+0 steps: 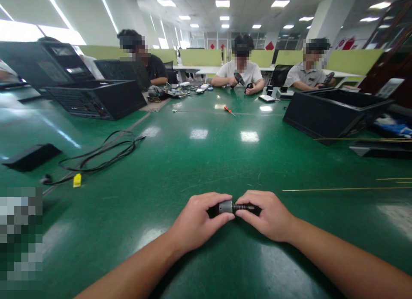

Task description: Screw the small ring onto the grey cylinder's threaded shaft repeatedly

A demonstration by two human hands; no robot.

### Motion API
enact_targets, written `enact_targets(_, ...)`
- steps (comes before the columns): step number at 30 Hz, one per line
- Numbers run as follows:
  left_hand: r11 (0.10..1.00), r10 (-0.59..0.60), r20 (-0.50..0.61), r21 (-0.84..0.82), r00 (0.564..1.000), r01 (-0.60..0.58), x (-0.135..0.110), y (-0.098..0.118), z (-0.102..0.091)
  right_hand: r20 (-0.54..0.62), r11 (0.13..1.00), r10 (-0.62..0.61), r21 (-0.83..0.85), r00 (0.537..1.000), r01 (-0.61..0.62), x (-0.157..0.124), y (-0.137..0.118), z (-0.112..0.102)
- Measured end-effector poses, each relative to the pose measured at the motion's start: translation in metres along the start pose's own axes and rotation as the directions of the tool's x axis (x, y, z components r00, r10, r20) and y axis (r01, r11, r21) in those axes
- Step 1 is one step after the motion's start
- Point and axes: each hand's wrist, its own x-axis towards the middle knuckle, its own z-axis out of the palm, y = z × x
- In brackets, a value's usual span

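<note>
My left hand (196, 221) and my right hand (268, 215) meet low over the green table (199, 161), near its front edge. Between them lies a small dark cylindrical tool (233, 207) with a grey metal collar. The left hand's fingers wrap round the grey end. Fingers of the right hand pinch the thin dark end. Both forearms rest on the tabletop.
A black cable (103, 155) with a yellow tag (77, 180) lies at the left, beside a flat black box (32, 156). Open black computer cases stand at the left (93, 99) and right (331, 112). A red screwdriver (229, 111) lies mid-table. Three people sit at the far side.
</note>
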Motion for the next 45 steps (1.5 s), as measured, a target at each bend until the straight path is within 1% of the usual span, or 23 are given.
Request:
enact_targets(22, 0.999, 0.043, -0.032, -0.009, 0.999, -0.044, 0.0002, 0.0004, -0.0007, -0.002, 1.0, -0.01, 0.008, 1.0, 0.01, -0.0004, -0.0015, 0.0001)
enact_targets(32, 0.996, 0.089, -0.063, -0.009, 0.994, -0.09, -0.0001, -0.0012, -0.0006, -0.007, 1.0, -0.013, 0.017, 1.0, 0.013, 0.0003, -0.003, -0.0007)
enact_targets(41, 0.995, 0.092, -0.066, -0.039, 0.994, -0.095, 0.0005, 0.0002, -0.0017, -0.019, 1.0, -0.02, 0.017, 1.0, 0.02, -0.0007, -0.0042, -0.0009)
enact_targets(45, 0.992, 0.112, -0.07, -0.047, 0.991, -0.115, 0.0007, -0.0002, -0.0022, -0.023, 0.999, -0.027, 0.023, 0.999, 0.028, -0.0002, -0.0053, -0.001)
